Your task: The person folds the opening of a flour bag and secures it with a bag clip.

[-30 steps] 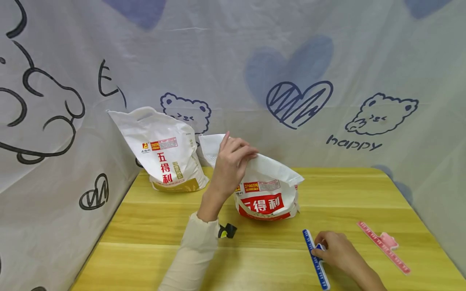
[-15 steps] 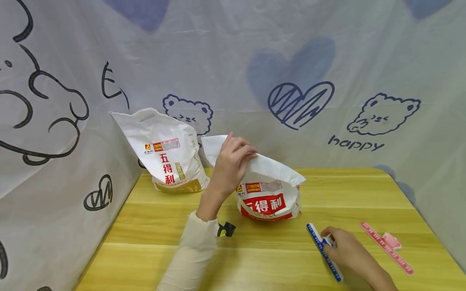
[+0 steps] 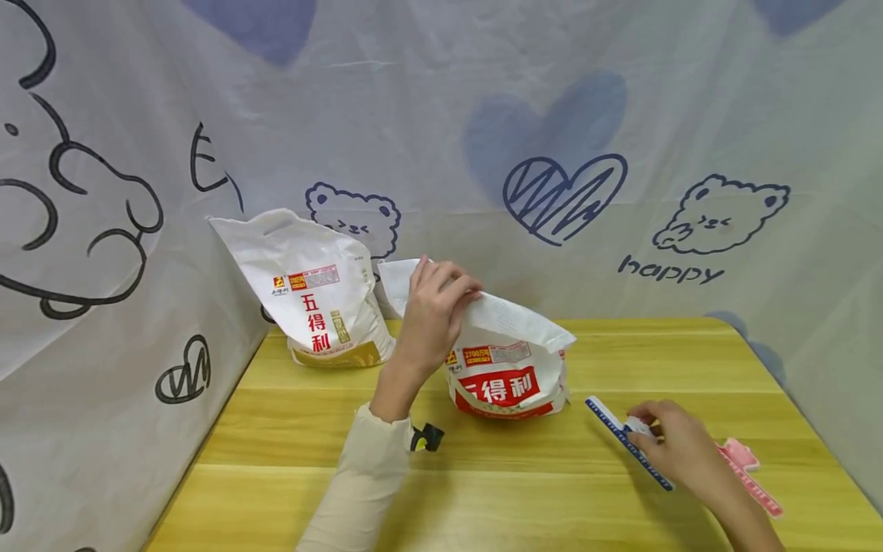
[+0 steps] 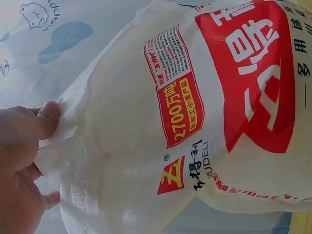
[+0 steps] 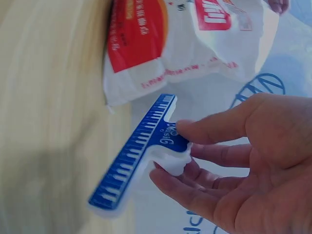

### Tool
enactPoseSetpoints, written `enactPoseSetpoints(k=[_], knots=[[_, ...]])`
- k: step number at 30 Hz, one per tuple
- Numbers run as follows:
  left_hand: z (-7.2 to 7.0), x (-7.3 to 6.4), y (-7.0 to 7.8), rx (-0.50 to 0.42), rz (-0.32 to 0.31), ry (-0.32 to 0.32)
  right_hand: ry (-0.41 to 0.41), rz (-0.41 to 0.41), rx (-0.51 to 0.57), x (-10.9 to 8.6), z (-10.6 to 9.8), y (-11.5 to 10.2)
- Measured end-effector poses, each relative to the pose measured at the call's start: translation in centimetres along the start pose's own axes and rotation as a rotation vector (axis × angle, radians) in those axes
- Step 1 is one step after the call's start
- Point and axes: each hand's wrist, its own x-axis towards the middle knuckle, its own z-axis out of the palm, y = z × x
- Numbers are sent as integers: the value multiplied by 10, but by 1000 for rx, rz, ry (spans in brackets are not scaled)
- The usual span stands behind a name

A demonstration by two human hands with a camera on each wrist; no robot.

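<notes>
A white flour bag with a red label (image 3: 500, 387) stands on the table, its top folded over. My left hand (image 3: 434, 314) grips that folded top edge; in the left wrist view the thumb (image 4: 48, 119) lies on the near side of the white cloth, other fingers behind it. My right hand (image 3: 679, 448) pinches a blue piano-key bar clip (image 5: 134, 153) by its handle, thumb on the blue tab and fingers at the white one. The clip is held above the table, to the right of the bag. In the head view, the right hand partly covers a pink bar clip (image 3: 759, 491).
A second white flour bag with a gold bottom band (image 3: 310, 291) stands at the back left. The wooden table (image 3: 276, 475) runs up to a printed curtain (image 3: 441, 138) behind and at the sides. A black strap piece (image 3: 431, 437) shows beside the left wrist.
My right hand has moved right and away from me with the blue clip, lifting it and turning its bar more diagonal. The left hand keeps its grip on the bag top.
</notes>
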Motion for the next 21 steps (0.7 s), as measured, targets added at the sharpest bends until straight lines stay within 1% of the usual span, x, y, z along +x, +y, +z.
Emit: enactPoseSetpoints(k=[5,10,15,21], knots=[[1,-1,0,-16,5,-6,61,-41,-28,1,-10,-3],[0,-1,-2,-37,29,4,63,-19,-19,9,-14,-5],[3,-5,-2,-43,67,-19,76,25,-19,15,-17,-8],[0,-10,-5,-15,109,-40,118,16,-1,26,-21,-18]])
